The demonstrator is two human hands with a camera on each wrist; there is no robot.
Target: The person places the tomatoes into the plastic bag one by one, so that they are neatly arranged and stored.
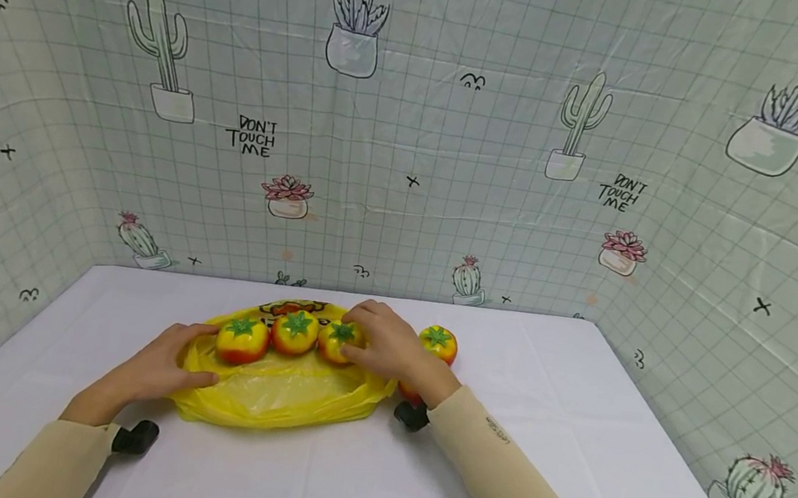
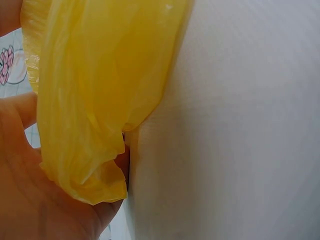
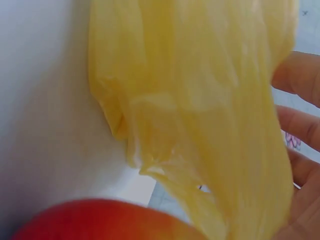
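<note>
Hand, left (image 1: 160, 365): loosely spread against yellow bag (image 1: 280, 403), near the far edge of the surface (image 1: 608, 445), left of centre. In bag's open mouth: left tomato (image 1: 242, 342), middle tomato (image 1: 294, 334), right tomato (image 1: 335, 345), the last grasped by right hand (image 1: 390, 345). Right of bag: near tomato (image 1: 408, 394), far tomato (image 1: 438, 342). Apparent progress: 2 bagged, 1 in hand, 2 left. Near tomato mostly hidden by right wrist (image 1: 443, 384); bag print (image 1: 296, 308) partly covered.

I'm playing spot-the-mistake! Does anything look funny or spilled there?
Nothing looks spilled or broken. The yellow bag is crumpled, but thin plastic often does that. One tomato sits outside it, and a second tomato is mostly hidden by the right wrist. Neither looks damaged.
</note>
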